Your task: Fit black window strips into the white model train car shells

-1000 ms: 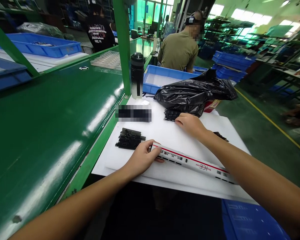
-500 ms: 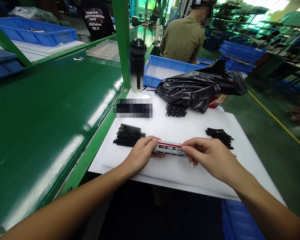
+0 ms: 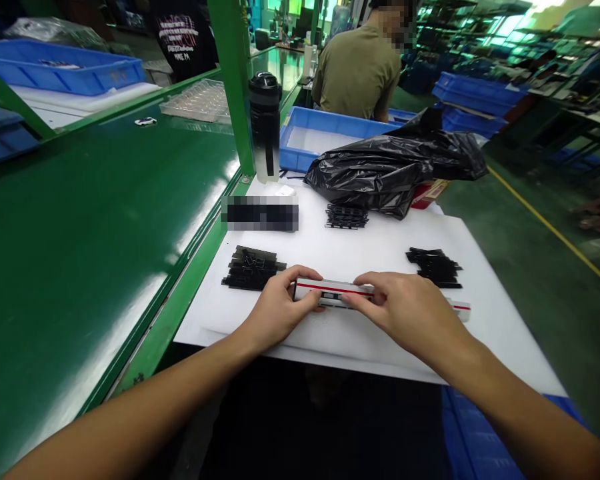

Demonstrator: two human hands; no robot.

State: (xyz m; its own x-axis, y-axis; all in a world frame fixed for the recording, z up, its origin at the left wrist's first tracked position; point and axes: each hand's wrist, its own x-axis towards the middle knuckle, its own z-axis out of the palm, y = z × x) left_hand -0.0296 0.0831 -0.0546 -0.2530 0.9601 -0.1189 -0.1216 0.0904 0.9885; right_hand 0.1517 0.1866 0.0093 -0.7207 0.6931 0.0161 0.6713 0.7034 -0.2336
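A white toy train car [image 3: 334, 287] with a red stripe and dark windows lies lengthwise between my hands, just above the white table sheet. My left hand [image 3: 287, 300] grips its left end, thumb on the window side. My right hand [image 3: 393, 300] holds the right part, thumb against the windows and fingers on top. Past my right hand, the end of another white piece with a red stripe [image 3: 462, 310] shows on the sheet. Flat dark strips [image 3: 253, 268] lie behind my left hand, and more black strips [image 3: 436, 267] behind my right.
Black frame-like parts [image 3: 347, 217] lie at the middle back of the white table [image 3: 500, 340]. Behind them are a black plastic bag [image 3: 375, 170], a blue tray [image 3: 300, 160] and a bottle [image 3: 266, 127]. A green conveyor [image 3: 80, 233] runs along the left. A person [image 3: 357, 70] sits ahead.
The train car has turned so more of its red-striped side shows. My left thumb has moved onto the windows, and my right hand has shifted left along the car. The view has shifted slightly.
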